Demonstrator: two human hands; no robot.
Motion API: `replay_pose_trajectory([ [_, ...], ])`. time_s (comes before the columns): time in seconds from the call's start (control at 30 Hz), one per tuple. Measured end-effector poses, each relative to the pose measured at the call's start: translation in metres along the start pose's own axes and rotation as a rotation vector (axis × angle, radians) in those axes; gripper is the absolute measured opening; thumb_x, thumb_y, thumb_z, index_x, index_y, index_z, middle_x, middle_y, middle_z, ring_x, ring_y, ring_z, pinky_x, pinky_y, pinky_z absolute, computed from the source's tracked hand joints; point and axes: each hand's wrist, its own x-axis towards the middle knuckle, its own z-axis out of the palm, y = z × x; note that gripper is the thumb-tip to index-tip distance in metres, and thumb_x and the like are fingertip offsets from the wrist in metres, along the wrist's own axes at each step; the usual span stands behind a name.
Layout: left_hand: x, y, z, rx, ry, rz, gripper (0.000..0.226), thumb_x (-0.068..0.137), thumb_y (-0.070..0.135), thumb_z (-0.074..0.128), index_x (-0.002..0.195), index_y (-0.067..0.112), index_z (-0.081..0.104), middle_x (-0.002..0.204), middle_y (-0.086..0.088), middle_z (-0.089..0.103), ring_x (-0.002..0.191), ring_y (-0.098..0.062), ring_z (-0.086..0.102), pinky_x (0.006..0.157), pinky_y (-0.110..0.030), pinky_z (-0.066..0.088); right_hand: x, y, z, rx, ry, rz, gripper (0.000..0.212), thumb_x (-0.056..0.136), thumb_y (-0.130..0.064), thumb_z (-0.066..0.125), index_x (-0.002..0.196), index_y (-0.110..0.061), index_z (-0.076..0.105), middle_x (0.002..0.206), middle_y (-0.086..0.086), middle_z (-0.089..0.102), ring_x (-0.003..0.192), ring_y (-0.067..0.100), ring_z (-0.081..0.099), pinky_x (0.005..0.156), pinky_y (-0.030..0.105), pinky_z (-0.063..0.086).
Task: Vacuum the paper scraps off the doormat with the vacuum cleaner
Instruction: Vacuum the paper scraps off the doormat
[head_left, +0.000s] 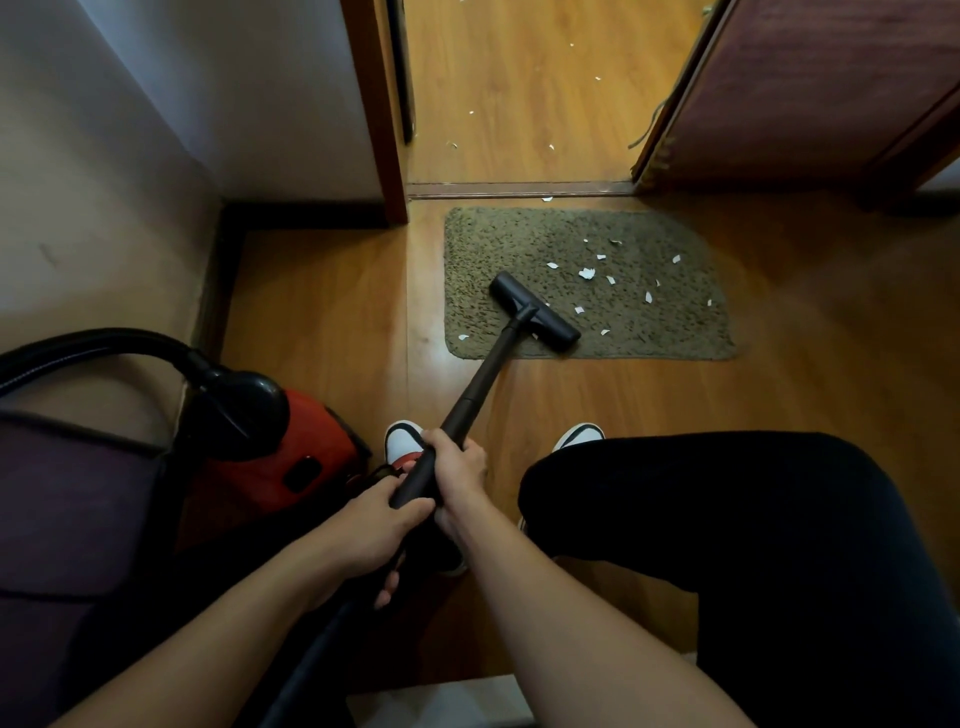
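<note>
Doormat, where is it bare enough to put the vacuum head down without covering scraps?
The green shaggy doormat is bare along its left side and far left corner, beside the brown door frame. White paper scraps crowd the middle and right, just beyond the black vacuum head.

We count one doormat (582, 234), one red vacuum cleaner (291, 457), two hands on one wand (483, 374), two shoes, and over a dozen paper scraps (587, 273).

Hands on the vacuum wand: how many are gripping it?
2. The left hand grips the near end of the wand; the right hand grips it just ahead, toward the floor head.
</note>
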Motion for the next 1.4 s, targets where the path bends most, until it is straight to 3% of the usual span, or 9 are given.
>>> replay_pose_trajectory([
  [0.13, 0.013, 0.011, 0.012, -0.023, -0.009, 0.019, 0.028, 0.102, 0.033, 0.049, 0.129, 0.028, 0.043, 0.055, -0.008, 0.052, 0.037, -0.016, 0.051, 0.038, -0.026, 0.046, 0.013, -0.013, -0.013, -0.017, -0.012, -0.009, 0.019, 0.09, -0.011, 0.069, 0.102, -0.004, 0.057, 0.068, 0.012, 0.062, 0.041, 0.016, 0.063, 0.044, 0.026, 0.055],
  [0.23, 0.026, 0.021, 0.021, -0.062, -0.021, 0.027, 0.031, 0.102, 0.034, 0.049, 0.132, 0.031, 0.04, 0.059, -0.01, 0.053, 0.039, -0.017, 0.052, 0.038, -0.027, 0.046, 0.026, -0.023, -0.019, -0.041, 0.012, -0.024, 0.023, 0.081, -0.017, 0.075, 0.096, -0.008, 0.061, 0.078, 0.017, 0.066, 0.065, 0.03, 0.07, 0.07, 0.051, 0.064],
  [0.4, 0.052, 0.037, 0.038, -0.149, -0.056, 0.0, 0.033, 0.102, 0.036, 0.05, 0.132, 0.031, 0.038, 0.062, -0.01, 0.052, 0.039, -0.016, 0.052, 0.038, -0.026, 0.046, 0.054, -0.042, -0.037, -0.038, 0.02, -0.032, 0.019, 0.088, -0.009, 0.072, 0.099, -0.004, 0.057, 0.076, 0.015, 0.06, 0.045, 0.02, 0.063, 0.048, 0.03, 0.054],
  [0.8, 0.107, 0.074, 0.058, -0.174, -0.09, 0.045, 0.031, 0.101, 0.039, 0.05, 0.127, 0.028, 0.039, 0.065, -0.008, 0.053, 0.043, -0.016, 0.052, 0.045, -0.03, 0.049, 0.117, -0.082, -0.057, -0.143, 0.02, -0.139, 0.03, 0.089, -0.007, 0.068, 0.117, -0.003, 0.057, 0.073, 0.012, 0.063, 0.045, 0.018, 0.065, 0.051, 0.031, 0.055],
  [1.03, 0.132, 0.088, 0.073, -0.196, -0.077, 0.063, 0.011, 0.101, 0.039, 0.05, 0.107, 0.034, 0.043, 0.066, -0.008, 0.052, 0.042, -0.017, 0.052, 0.043, -0.029, 0.048, 0.141, -0.093, -0.072, -0.133, -0.009, -0.209, 0.027, 0.093, -0.011, 0.069, 0.115, -0.005, 0.056, 0.076, 0.01, 0.061, 0.045, 0.016, 0.065, 0.046, 0.027, 0.053],
  [1.13, 0.133, 0.085, 0.074, -0.246, -0.09, 0.043, 0.015, 0.1, 0.042, 0.051, 0.112, 0.035, 0.044, 0.068, -0.008, 0.052, 0.043, -0.016, 0.052, 0.043, -0.029, 0.047, 0.14, -0.084, -0.075, -0.019, -0.046, -0.215, 0.024, 0.095, -0.018, 0.07, 0.113, -0.007, 0.058, 0.075, 0.009, 0.059, 0.048, 0.018, 0.065, 0.047, 0.029, 0.054],
  [1.23, 0.135, 0.081, 0.074, -0.291, -0.076, 0.044, 0.022, 0.1, 0.044, 0.05, 0.118, 0.033, 0.045, 0.066, -0.009, 0.053, 0.042, -0.017, 0.052, 0.043, -0.029, 0.047, 0.136, -0.076, -0.072, 0.112, -0.044, -0.181, 0.037, 0.095, -0.02, 0.071, 0.127, -0.006, 0.058, 0.069, 0.006, 0.061, 0.049, 0.019, 0.064, 0.048, 0.03, 0.055],
  [1.4, 0.123, 0.075, 0.07, -0.324, -0.07, 0.055, 0.026, 0.1, 0.043, 0.051, 0.121, 0.03, 0.044, 0.064, -0.009, 0.054, 0.042, -0.017, 0.052, 0.043, -0.03, 0.047, 0.121, -0.067, -0.069, 0.088, -0.025, -0.186, 0.044, 0.093, -0.013, 0.072, 0.13, 0.0, 0.054, 0.07, 0.009, 0.061, 0.048, 0.018, 0.062, 0.046, 0.029, 0.053],
])
